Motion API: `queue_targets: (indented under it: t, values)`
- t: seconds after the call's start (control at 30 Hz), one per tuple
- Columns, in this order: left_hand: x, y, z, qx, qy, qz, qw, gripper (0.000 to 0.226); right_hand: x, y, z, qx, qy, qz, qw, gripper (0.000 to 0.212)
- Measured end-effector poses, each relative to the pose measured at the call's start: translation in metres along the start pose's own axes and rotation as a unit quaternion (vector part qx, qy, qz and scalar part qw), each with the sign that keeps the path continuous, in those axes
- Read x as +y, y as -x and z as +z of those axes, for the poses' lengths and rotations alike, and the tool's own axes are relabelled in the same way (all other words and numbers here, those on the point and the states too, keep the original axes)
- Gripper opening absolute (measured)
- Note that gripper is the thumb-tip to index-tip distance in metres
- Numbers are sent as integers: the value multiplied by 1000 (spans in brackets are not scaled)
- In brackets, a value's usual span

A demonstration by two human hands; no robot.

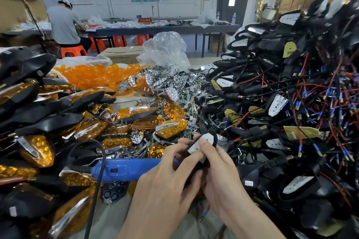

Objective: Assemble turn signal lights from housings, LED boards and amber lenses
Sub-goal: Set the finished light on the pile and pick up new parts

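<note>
A black turn signal housing [212, 135] with a white LED board [206, 140] seated in it is held up in front of me by both hands. My left hand [165, 176] grips its lower left side, fingers curled under it. My right hand [219, 169] grips it from the right, with the thumb pressing on the board. Loose amber lenses [93, 75] are heaped at the back left. Chrome reflectors [167, 81] lie in the middle. A big tangle of wired black housings [291, 93] rises on the right.
Finished amber-and-black lights [38, 122] are stacked on the left. A blue corded tool [124, 168] lies across the table under my left hand. A clear plastic bag [165, 48] stands behind the reflectors. A person in a grey shirt [63, 23] sits at a far table.
</note>
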State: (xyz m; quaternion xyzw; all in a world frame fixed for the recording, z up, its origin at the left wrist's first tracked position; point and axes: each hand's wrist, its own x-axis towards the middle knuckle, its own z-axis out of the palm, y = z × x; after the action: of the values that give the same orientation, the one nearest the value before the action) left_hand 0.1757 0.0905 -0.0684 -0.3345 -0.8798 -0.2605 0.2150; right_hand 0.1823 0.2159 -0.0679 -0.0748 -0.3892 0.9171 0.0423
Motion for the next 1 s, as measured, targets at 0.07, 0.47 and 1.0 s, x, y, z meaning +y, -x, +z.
queue_targets:
  t: [0.07, 0.47, 1.0]
  values:
    - [0, 0, -1, -5, 4, -5, 1000, 40, -1, 0, 0, -2, 2, -9, 1000, 39]
    - [3, 4, -2, -6, 38, -34, 999, 37, 2, -4, -3, 29, 1, -11, 1000, 17]
    - [-81, -58, -51, -266, -69, -240, 931, 17, -19, -14, -10, 111, -63, -74, 989, 16]
